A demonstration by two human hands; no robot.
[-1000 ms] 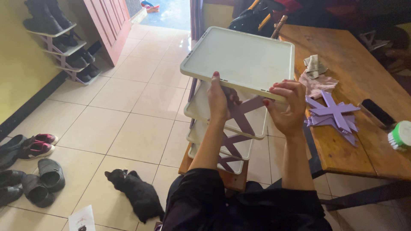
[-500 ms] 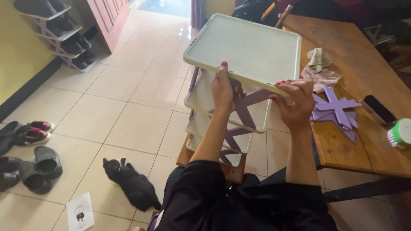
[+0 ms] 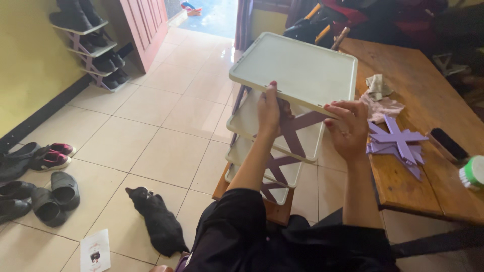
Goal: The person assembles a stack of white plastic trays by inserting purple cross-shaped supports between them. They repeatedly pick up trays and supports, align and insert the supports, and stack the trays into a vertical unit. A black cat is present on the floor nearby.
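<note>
Nearest the camera lies a dark, loose garment (image 3: 282, 242) over the person's lap. To its left a small black furry animal (image 3: 157, 221) stretches out on the glossy cream floor tiles (image 3: 151, 136), beside a white printed card (image 3: 96, 251) and several dark rubbery slip-on shoes (image 3: 50, 196).

The left hand (image 3: 269, 112) is clamped on the near edge of a flat, pale grey-green plastic shelf tray (image 3: 297, 70) with rounded corners and a raised lip, thumb on top. The right hand (image 3: 348, 128) grips the same edge further right, fingers curled over the rim. The tray is tilted, held above a shelf rack (image 3: 267, 146) of matching smooth trays stacked on lilac plastic cross-shaped braces (image 3: 292, 132); the rack stands on a low wooden stool (image 3: 275, 211).

To the right, a wooden table (image 3: 423, 90) with visible grain carries a pile of loose lilac cross braces (image 3: 396, 141), a crumpled rag (image 3: 380, 98), a black rectangular phone (image 3: 448, 143) and a green-and-white brush (image 3: 473, 172).

Farther off, against the yellow wall (image 3: 25, 60), stands a second shoe rack (image 3: 93, 50) filled with dark shoes.
</note>
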